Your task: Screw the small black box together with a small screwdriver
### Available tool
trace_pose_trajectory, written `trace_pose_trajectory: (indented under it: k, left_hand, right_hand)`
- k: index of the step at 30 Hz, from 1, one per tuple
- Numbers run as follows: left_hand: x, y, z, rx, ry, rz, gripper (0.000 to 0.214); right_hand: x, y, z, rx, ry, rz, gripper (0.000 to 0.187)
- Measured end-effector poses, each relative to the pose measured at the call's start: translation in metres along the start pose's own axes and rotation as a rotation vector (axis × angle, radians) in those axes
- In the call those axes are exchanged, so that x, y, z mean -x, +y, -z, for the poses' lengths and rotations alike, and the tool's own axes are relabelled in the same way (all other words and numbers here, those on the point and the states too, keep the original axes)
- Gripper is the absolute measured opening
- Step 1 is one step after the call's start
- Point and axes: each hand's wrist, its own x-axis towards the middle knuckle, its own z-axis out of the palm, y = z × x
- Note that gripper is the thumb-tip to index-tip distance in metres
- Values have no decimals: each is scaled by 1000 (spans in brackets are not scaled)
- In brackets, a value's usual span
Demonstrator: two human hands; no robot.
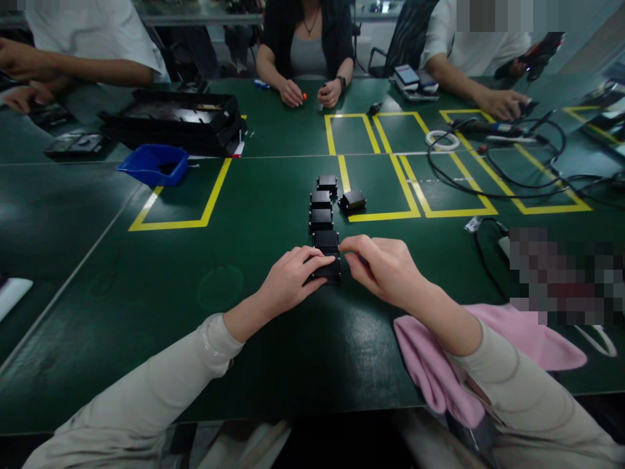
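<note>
The left hand (293, 277) rests its fingers over the nearest black box (329, 269); the right hand (385, 267) curls its fingers just beside the box's right edge. I cannot tell if either grips.

Dim light, with faint glare near the front edge of the tabletop (303, 365); its left and right ends look stretched and blurred, the right partly pixelated.
</note>
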Motion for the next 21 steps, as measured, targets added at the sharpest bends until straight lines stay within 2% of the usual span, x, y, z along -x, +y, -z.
trace_pose_trajectory:
  k: [8, 15, 21]
  left_hand:
    - [0, -1, -1, -1, 7, -2, 38]
    - [0, 0, 0, -3, 1, 4, 36]
    - [0, 0, -1, 1, 1, 1, 38]
  right_hand:
    - [1, 1, 0, -14, -42, -10, 25]
    - [0, 0, -2, 0, 4, -15, 20]
    - [0, 0, -1, 24, 20, 21, 24]
